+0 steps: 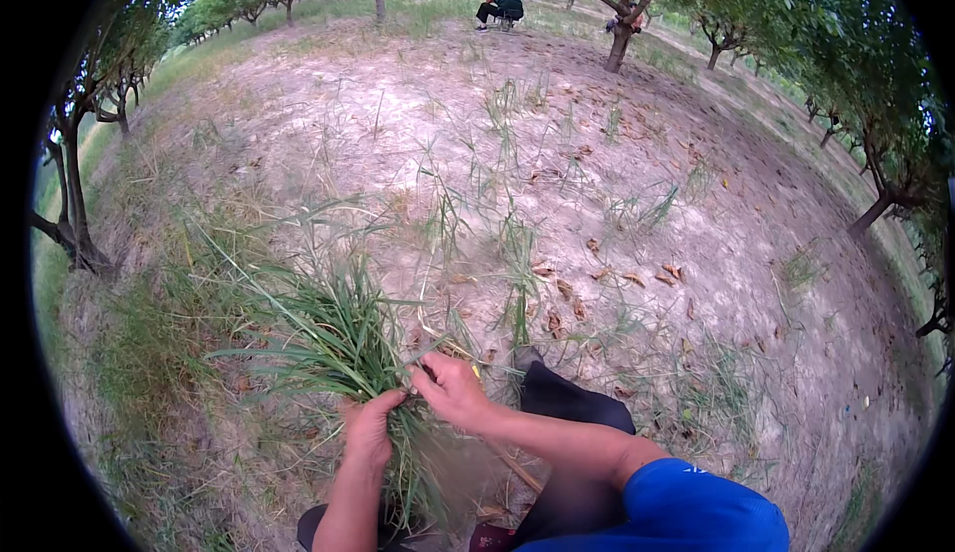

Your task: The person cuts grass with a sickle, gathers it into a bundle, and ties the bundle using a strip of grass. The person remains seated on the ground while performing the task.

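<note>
A thick bunch of long green grass (351, 336) is gripped low on its stems by my left hand (367, 429). Its blades fan out up and to the left, while the lower ends hang beneath the fist. Close beside it, my right hand (455, 391) pinches a few thin grass blades at the bunch's right edge, thumb against the curled fingers. The two thumbs nearly meet. Under my right forearm shows part of a wooden stick or handle (520, 470); its ends are hidden.
Rooted grass tufts (518, 276) and dry brown leaves (563, 289) dot the pale soil. My dark trouser leg (571, 399) is right of my hands. Ahead, a person (505, 1) sits on a low stool. Trees (619, 41) line both sides, with other people farther off.
</note>
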Tool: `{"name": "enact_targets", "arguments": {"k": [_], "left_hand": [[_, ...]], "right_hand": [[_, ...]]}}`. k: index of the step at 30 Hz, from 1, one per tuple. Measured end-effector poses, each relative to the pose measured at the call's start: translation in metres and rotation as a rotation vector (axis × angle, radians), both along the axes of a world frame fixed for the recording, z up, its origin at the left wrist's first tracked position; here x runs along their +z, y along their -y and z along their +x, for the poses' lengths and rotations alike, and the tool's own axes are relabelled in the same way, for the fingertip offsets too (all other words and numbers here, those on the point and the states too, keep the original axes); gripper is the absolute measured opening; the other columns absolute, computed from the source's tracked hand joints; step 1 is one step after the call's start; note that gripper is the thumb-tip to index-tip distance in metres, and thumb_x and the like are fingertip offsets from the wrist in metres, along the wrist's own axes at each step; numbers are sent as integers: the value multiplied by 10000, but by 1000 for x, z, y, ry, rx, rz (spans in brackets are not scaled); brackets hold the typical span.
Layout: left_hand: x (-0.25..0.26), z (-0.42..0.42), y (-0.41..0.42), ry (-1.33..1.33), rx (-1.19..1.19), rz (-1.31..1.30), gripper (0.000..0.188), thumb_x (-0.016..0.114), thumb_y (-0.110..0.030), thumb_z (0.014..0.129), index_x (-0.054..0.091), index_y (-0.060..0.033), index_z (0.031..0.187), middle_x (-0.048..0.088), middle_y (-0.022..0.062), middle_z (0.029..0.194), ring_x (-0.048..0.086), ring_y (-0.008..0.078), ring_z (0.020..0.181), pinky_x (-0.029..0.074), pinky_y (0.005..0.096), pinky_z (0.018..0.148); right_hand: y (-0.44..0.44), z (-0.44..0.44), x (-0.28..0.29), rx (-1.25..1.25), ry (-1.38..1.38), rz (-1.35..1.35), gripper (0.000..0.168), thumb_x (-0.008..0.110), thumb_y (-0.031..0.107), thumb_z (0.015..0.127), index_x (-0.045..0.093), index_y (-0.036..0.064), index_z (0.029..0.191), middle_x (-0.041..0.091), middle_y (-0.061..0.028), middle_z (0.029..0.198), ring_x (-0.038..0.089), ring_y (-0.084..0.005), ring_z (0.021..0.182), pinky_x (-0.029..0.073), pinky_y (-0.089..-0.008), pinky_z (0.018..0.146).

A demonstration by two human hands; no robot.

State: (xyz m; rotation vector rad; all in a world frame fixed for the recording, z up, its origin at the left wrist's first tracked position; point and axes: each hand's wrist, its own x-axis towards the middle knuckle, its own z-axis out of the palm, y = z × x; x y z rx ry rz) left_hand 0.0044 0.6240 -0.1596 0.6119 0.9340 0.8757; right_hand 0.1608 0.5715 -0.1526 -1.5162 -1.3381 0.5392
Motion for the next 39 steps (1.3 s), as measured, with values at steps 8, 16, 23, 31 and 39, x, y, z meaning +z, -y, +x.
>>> {"name": "enact_targets", "arguments": {"k": [8,16,23,31,39], "left_hand": [[-15,1,-2,-80,-63,-44,616,711,119,682,428,14,1219,648,130,941,667,236,741,572,351,624],[-5,0,-3,-111,-50,8,453,717,94,710,515,25,1109,652,128,907,663,229,702,572,351,624],[-1,4,1,-236,-40,67,416,724,77,726,537,28,1095,657,116,875,656,211,660,558,322,573],[-11,-8,-20,-138,162,47,406,736,84,702,552,39,1061,656,115,844,656,211,661,563,331,583],[-18,-37,-51,-61,350,35,309,729,82,728,614,26,1009,671,100,874,658,197,717,566,328,620]], "right_hand": [[-18,48,18,-26,-864,79,178,511,206,1021,538,56,928,554,-16,722,527,-98,539,459,-247,505],[-23,95,33,-209,-1004,272,167,549,225,1008,568,69,953,543,-5,677,507,-96,506,453,-263,471],[-23,134,29,-244,-1132,412,177,554,227,1007,549,50,1013,526,-4,713,496,-98,548,453,-275,492],[-16,153,37,-302,-1126,455,183,567,238,1002,543,59,1026,525,10,722,486,-87,558,417,-255,488],[-13,160,38,-323,-1160,496,202,578,257,997,570,56,1009,519,10,709,477,-85,537,411,-248,461]]}}
